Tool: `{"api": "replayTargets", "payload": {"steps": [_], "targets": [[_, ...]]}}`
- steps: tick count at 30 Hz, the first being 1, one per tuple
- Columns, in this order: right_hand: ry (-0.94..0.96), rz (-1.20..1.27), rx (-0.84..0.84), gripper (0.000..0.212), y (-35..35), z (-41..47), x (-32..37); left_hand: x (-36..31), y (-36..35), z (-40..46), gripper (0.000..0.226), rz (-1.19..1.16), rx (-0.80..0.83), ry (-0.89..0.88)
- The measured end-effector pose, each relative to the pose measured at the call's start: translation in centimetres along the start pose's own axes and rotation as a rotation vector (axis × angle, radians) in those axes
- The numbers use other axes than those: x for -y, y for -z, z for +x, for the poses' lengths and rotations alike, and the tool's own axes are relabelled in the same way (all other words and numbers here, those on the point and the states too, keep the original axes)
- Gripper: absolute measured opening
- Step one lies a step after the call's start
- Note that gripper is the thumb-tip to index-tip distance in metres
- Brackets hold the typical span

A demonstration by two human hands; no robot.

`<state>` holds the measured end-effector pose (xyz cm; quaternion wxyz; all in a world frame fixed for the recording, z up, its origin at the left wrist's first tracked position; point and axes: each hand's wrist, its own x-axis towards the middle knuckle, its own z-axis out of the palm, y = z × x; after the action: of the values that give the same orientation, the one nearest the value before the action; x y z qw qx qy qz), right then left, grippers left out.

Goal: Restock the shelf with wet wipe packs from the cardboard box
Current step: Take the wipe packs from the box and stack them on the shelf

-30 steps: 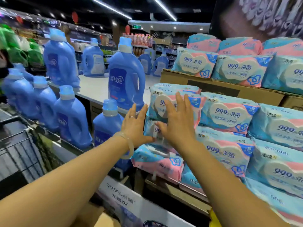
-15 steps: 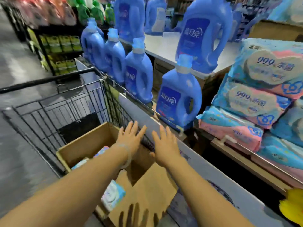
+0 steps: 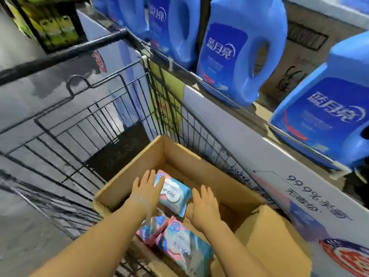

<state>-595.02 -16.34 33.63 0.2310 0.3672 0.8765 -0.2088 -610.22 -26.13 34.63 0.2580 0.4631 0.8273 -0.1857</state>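
Cardboard box [image 3: 139,172]: sits open inside the wire cart [image 3: 83,120], flaps folded out; much of its brown floor shows, so by my reading most of its stock has gone out.
Wet wipe packs left in the box: at least 3 in view. 1 pack lies between the hands [image 3: 173,193], label up; a pink and blue pack [image 3: 153,226] lies lower, partly under the left forearm; a larger pack [image 3: 185,246] lies nearest the camera (more could lie hidden under the arms, cannot tell).
Left hand [image 3: 146,191]: fingers straight and together, flat against the left edge of the upper pack; touching, not curled round it.
Right hand [image 3: 203,206]: fingers straight and spread, palm down at the right edge of the same pack; contact looks likely, no grip formed.
Step in hand: judged as the start of a 2-handed pick, the pack bracketed from both sides and not lifted.
Shelf of wet wipes: out of frame here, so its fill cannot be judged.
Display beside the cart: blue detergent bottles [image 3: 239,52] stand on a ledge above a white printed panel [image 3: 299,196] (not the task's goods).
Left to do: squeeze and lift this pack, carry it to the shelf, then repeat for the 2 others seen.
Progress estimate: late in the box, unfinished.
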Motion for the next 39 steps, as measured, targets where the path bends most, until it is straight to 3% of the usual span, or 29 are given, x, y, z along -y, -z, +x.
{"api": "replayTargets", "payload": {"steps": [5, 9, 12, 14, 17, 21, 24, 28, 30, 36, 39], "targets": [[-0.184, 0.153, 0.121, 0.084, -8.0, 6.3, -0.2, 3.1, -5.3, 7.0, 0.099, -0.126, 0.175, -0.026], [-0.287, 0.32, 0.139, 0.087, -11.6, 11.1, -2.0, 3.4, -8.5, 13.7, 0.109, -0.457, 0.188, 0.043], [-0.39, 0.705, 0.118, 0.073, -14.3, 14.9, -2.6, 3.6, -10.6, 17.6, 0.108, -0.736, 0.163, 0.127], [-0.485, 0.944, 0.098, 0.092, -16.6, 17.2, -2.7, 4.1, -12.1, 19.2, 0.105, -0.876, 0.229, 0.165], [-0.546, 1.252, 0.025, 0.099, -16.8, 18.2, -1.6, 4.9, -14.1, 20.7, 0.093, -1.064, 0.341, 0.086], [-0.582, 1.452, 0.006, 0.082, -15.6, 18.4, -1.0, 4.6, -13.2, 20.6, 0.082, -1.168, 0.35, 0.002], [-0.59, 1.508, -0.009, 0.104, -14.7, 17.3, -0.5, 4.3, -11.8, 19.7, 0.076, -1.171, 0.338, -0.016], [-0.582, 1.545, -0.061, 0.066, -11.8, 13.8, -0.4, 3.8, -9.0, 17.3, 0.08, -1.157, 0.329, -0.095], [-0.542, 1.552, -0.104, 0.065, -9.9, 12.0, -0.8, 3.2, -7.1, 15.6, 0.076, -1.174, 0.317, -0.129], [-0.416, 1.508, -0.254, 0.121, -4.1, 5.4, -2.5, 0.2, -1.4, 8.5, 0.071, -1.265, 0.198, -0.296], [-0.336, 1.489, -0.328, 0.126, -2.6, 1.2, -4.3, -2.1, 1.1, 3.7, 0.06, -1.281, 0.143, -0.376]]}}
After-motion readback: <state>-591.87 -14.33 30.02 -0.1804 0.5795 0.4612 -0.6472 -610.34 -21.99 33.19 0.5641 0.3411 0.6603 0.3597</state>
